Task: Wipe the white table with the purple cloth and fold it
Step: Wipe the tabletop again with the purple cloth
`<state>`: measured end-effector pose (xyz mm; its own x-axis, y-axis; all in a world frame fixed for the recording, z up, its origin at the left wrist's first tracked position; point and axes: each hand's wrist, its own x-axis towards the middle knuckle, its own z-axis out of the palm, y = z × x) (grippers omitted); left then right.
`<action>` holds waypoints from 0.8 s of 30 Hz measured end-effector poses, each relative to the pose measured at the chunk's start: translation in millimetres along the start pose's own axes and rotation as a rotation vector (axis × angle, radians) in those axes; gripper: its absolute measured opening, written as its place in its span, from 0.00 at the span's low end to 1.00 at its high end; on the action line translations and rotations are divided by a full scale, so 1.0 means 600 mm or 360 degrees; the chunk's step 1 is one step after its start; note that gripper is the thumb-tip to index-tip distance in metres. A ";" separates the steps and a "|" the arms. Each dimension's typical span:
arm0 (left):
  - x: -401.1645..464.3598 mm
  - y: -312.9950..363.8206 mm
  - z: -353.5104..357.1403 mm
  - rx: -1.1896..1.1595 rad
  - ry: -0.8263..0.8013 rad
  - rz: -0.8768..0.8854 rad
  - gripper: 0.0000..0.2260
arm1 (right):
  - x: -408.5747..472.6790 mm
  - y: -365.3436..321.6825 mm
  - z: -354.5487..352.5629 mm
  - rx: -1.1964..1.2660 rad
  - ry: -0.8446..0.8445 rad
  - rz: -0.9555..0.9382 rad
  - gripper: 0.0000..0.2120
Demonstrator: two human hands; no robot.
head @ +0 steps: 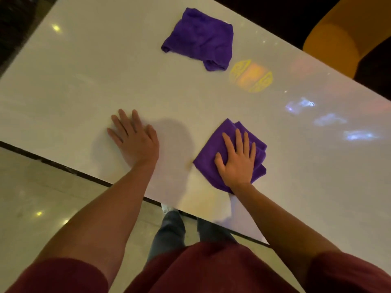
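Note:
A folded purple cloth (213,149) lies on the white table (84,92) near its front edge. My right hand (238,160) presses flat on this cloth with the fingers spread. To its left, my left hand (134,138) rests flat on the bare tabletop, fingers apart, holding nothing. A second purple cloth (200,40), loosely folded and rumpled, lies alone at the far side of the table.
The table's dark-trimmed front edge (69,171) runs diagonally from left to lower right. An orange chair (342,37) stands beyond the far right edge. Coloured light reflections (250,76) fall on the glossy tabletop. Glossy floor tiles lie below at left.

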<state>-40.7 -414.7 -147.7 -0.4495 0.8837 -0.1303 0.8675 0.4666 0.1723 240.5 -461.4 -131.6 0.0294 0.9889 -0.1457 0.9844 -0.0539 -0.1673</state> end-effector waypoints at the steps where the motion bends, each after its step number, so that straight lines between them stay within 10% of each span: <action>1: 0.000 0.000 0.002 0.0004 0.0008 -0.0004 0.29 | 0.029 -0.004 -0.004 -0.0002 0.0029 0.0071 0.33; 6: 0.000 0.000 0.012 0.0016 0.0077 -0.0013 0.29 | 0.199 -0.089 -0.009 0.0047 0.0120 0.0260 0.37; 13: 0.000 0.005 0.011 0.0058 0.0129 -0.0008 0.28 | 0.171 -0.152 0.014 0.0099 0.0109 -0.0316 0.39; 24: -0.053 0.146 -0.013 0.0016 0.0046 0.0034 0.27 | -0.080 0.244 -0.023 -0.0017 -0.0081 -0.0681 0.34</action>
<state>48.1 -401.9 -120.8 -0.4364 0.8944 -0.0985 0.8792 0.4471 0.1647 385.3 -514.6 -135.7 -0.3903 0.9137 -0.1136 0.9078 0.3613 -0.2131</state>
